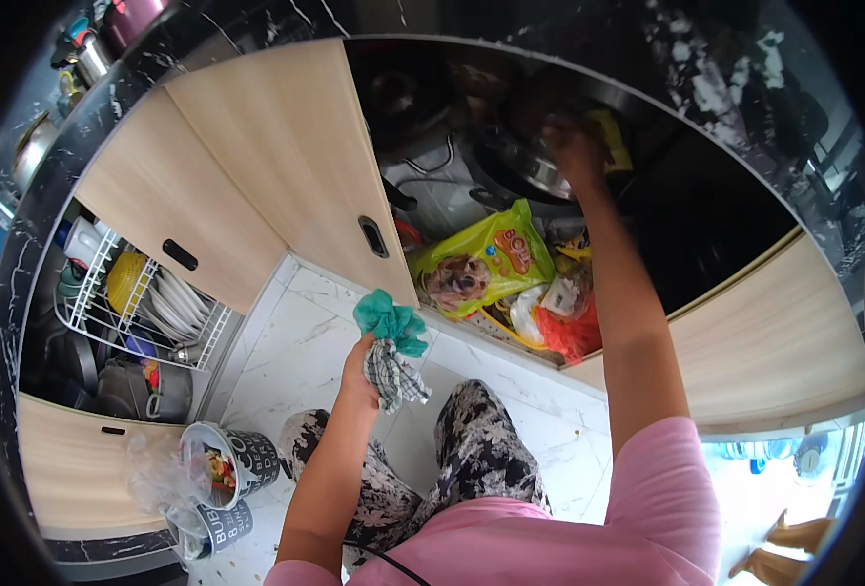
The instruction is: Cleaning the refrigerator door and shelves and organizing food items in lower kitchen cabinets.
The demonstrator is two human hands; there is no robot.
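My left hand (357,369) is closed around a crumpled thin teal bag (390,320) and a black-and-white checked cloth (394,375), held up over the floor. Deep in the open lower cabinet is my right hand (577,154), beside a shiny metal pot (533,168) and a yellow object (610,139). Shadow and blur smear its fingers, so whether they grip anything is unclear. Below that arm, at the cabinet's front, lie a green pet food bag (486,259) with a dog pictured on it and a red plastic bag (571,330).
Wooden sliding doors (267,166) flank the opening, under a black marbled counter (725,88). At left, a white wire rack (110,313) holds plates and a yellow bowl. Two printed buckets (257,464) with rubbish stand on the floor. Someone's bare feet (784,552) show at lower right.
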